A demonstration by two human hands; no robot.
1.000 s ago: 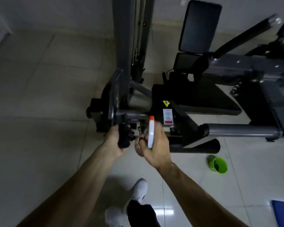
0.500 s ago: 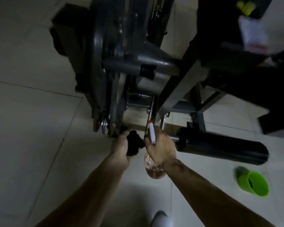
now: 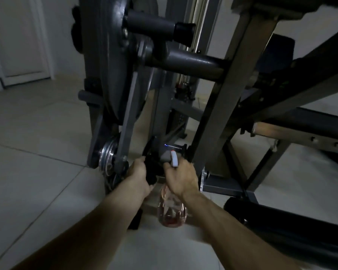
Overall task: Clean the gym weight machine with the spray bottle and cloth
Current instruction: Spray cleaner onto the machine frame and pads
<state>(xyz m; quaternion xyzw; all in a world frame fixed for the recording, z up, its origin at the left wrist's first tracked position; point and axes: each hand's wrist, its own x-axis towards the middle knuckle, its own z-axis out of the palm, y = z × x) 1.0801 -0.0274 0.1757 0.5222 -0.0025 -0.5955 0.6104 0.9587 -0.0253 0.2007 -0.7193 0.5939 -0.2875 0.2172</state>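
Both hands are low in the middle of the view, close together, at the foot of the weight machine (image 3: 232, 78). The left hand (image 3: 138, 174) holds a dark cloth (image 3: 151, 175). Its fingers (image 3: 141, 160) are curled round the cloth, which shows as a black bundle at 3 o'clock from the hand. The bundle lies against a dark low part of the frame. Whether it presses there I cannot tell, because the place is in shadow.

The right hand (image 3: 181, 179) is just beside, at 3 o'clock from the cloth. It grips the spray bottle (image 3: 172, 213) by the neck, and its fingers (image 3: 167, 165) are closed round it under the head. The grey head with a small orange tip stands out of the hand toward 12 o'clock, near a metal part of the frame where a tiny blue light shines. The clear body of the bottle hangs at 6 o'clock from the hand, over the floor (image 3: 37, 156), and a little pinkish liquid is in its bottom.

At 9 o'clock from the left hand a shiny pulley wheel (image 3: 107, 152) sits on the grey frame. At 12 o'clock from the hands, higher up, a thick cross tube (image 3: 185, 64) meets a slanted square post. A black roller pad (image 3: 285, 221) lies at 4 o'clock from the right hand, low over the pale tiles. A white door (image 3: 20, 45) stands far off at 10 o'clock of the view.
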